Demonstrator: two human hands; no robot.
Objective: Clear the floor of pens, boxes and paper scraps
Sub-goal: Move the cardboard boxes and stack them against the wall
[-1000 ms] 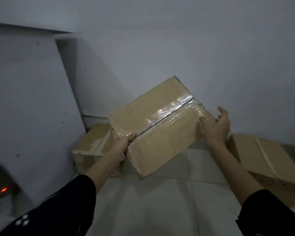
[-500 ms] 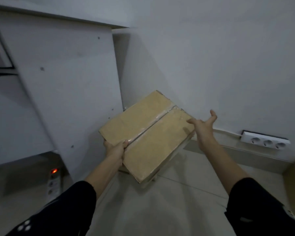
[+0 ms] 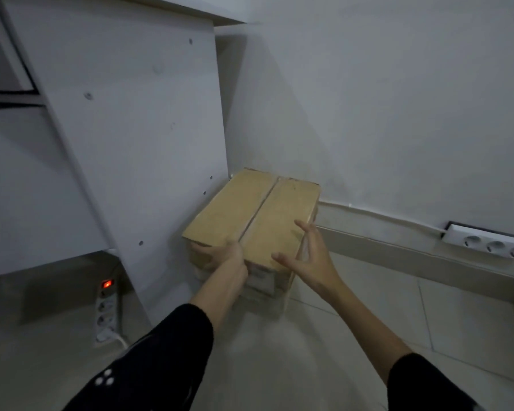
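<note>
Corner by white wall [image 3: 368,114]: left hand [image 3: 223,256] grips cardboard box [image 3: 252,221]; right hand [image 3: 306,256] spread wide, empty. Stacking step; next, release.

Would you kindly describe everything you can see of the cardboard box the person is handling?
The cardboard box is plain brown, flat and rectangular, its two top flaps meeting in a taped centre seam. It lies level in the corner, between the white panel and the wall, apparently atop another box. The left hand grips its near edge, while the right hand hovers open over its near right corner.
</note>
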